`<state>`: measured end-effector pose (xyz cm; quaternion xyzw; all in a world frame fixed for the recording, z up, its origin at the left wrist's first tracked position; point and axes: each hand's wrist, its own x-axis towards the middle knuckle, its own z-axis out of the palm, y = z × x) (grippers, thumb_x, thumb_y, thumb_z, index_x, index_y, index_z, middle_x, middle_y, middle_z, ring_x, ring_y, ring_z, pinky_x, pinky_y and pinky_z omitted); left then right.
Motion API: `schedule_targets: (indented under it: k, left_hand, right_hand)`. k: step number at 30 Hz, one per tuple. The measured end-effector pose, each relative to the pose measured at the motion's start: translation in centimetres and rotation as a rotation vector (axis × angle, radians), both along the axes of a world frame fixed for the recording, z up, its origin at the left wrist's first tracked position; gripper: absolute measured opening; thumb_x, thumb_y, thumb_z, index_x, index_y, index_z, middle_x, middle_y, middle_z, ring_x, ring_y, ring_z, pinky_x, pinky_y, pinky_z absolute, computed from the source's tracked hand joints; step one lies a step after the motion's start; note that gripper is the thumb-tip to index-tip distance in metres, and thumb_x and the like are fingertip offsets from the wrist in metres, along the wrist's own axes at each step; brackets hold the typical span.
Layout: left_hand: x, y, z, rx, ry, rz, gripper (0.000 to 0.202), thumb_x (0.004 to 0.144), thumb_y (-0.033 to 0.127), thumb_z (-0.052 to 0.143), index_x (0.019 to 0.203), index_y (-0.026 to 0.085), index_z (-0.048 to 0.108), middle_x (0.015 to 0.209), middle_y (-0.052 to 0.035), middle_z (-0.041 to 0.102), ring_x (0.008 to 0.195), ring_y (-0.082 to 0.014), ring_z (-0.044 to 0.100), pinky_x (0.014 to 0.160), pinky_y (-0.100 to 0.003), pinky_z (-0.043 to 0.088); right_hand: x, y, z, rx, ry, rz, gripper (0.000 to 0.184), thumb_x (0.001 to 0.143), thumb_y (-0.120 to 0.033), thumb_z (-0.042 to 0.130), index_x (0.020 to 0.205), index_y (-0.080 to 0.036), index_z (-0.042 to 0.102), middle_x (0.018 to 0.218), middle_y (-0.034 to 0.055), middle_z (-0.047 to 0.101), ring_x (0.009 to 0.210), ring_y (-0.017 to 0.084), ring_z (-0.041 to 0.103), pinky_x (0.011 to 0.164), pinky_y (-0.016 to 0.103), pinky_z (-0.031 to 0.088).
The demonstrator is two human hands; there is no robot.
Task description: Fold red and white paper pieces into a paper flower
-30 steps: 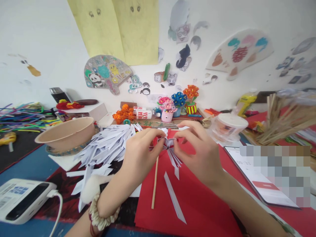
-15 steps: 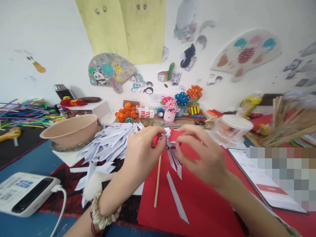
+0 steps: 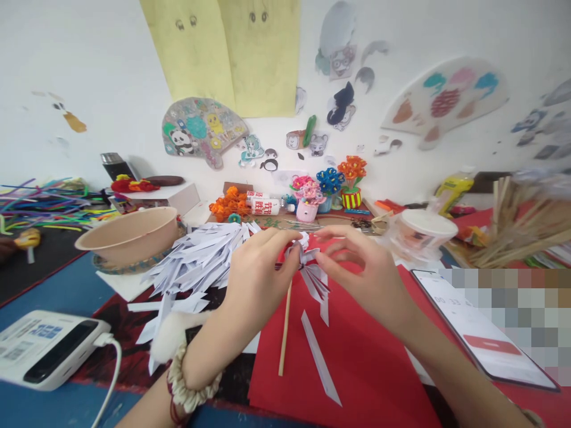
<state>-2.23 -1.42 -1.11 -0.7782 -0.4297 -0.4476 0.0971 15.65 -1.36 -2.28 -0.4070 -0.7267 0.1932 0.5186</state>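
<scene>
My left hand [image 3: 256, 279] pinches a bunch of folded white paper strips [image 3: 307, 257] between thumb and forefinger, partly hiding it. Below that hand, a thin wooden stick [image 3: 284, 333] slants down; its upper end is hidden behind the fingers. At the bunch's right side, my right hand [image 3: 370, 270] has its thumb and fingertips closed at the end of one paper strip, the other fingers curled. Several strip ends hang under the bunch. One loose paper strip [image 3: 320, 356] lies on the red paper [image 3: 366, 368] beneath.
Left of my hands lies a heap of white strips [image 3: 196, 255], with a beige bowl [image 3: 127, 241] behind it. A white device [image 3: 53, 351] with a cable sits front left, a phone [image 3: 473, 333] at right. Potted craft flowers [image 3: 330, 181] and a lidded tub [image 3: 426, 229] stand farther back.
My right fingers have shifted slightly up and left around the strip end, and the hanging strip ends have spread a little. My left hand keeps its pinch almost in place.
</scene>
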Motion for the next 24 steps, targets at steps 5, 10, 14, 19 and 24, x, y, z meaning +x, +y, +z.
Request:
schedule_targets:
  k: [5, 10, 14, 19, 24]
  left_hand:
    - [0.2, -0.1, 0.0, 0.001, -0.008, -0.049, 0.012, 0.088, 0.013, 0.064, 0.095, 0.019, 0.071, 0.084, -0.0032, 0.075, 0.069, -0.0153, 0.064, 0.063, -0.027, 0.05]
    - [0.2, -0.3, 0.2, -0.017, -0.013, -0.04, 0.01, 0.087, 0.012, 0.064, 0.091, 0.02, 0.069, 0.083, -0.0019, 0.074, 0.071, -0.0157, 0.064, 0.066, -0.027, 0.051]
    - [0.3, -0.3, 0.3, 0.004, -0.012, -0.042, 0.011, 0.088, 0.013, 0.062, 0.092, 0.02, 0.069, 0.083, -0.0021, 0.075, 0.072, -0.0156, 0.065, 0.066, -0.028, 0.05]
    - [0.1, -0.1, 0.2, 0.02, -0.027, 0.004, 0.01, 0.089, 0.015, 0.06, 0.093, 0.02, 0.068, 0.083, -0.0021, 0.075, 0.071, -0.0157, 0.065, 0.065, -0.028, 0.049]
    - [0.1, 0.0, -0.1, 0.052, -0.043, 0.096, 0.008, 0.086, 0.012, 0.062, 0.09, 0.018, 0.065, 0.079, -0.0001, 0.074, 0.061, -0.0127, 0.064, 0.06, -0.025, 0.046]
  right_hand:
    - [-0.2, 0.0, -0.3, 0.056, -0.022, -0.018, 0.004, 0.089, -0.02, 0.067, 0.088, -0.021, 0.071, 0.089, 0.004, 0.074, 0.07, 0.016, 0.068, 0.064, 0.03, 0.062]
    - [-0.2, -0.3, 0.1, 0.193, -0.056, -0.068, 0.011, 0.088, -0.017, 0.067, 0.078, -0.021, 0.071, 0.084, 0.0047, 0.074, 0.073, 0.019, 0.071, 0.063, 0.031, 0.061]
    - [-0.2, -0.3, 0.3, 0.158, -0.047, -0.047, 0.008, 0.087, -0.019, 0.068, 0.081, -0.022, 0.072, 0.091, 0.0058, 0.074, 0.079, 0.02, 0.073, 0.065, 0.032, 0.063]
    - [0.7, 0.3, 0.4, -0.164, 0.136, 0.051, 0.021, 0.083, -0.027, 0.073, 0.103, -0.021, 0.074, 0.099, 0.0074, 0.077, 0.073, 0.019, 0.074, 0.065, 0.033, 0.065]
    - [1.1, 0.6, 0.3, -0.355, 0.143, 0.234, 0.021, 0.083, -0.032, 0.074, 0.098, -0.019, 0.075, 0.092, 0.0072, 0.08, 0.081, 0.022, 0.077, 0.069, 0.034, 0.065]
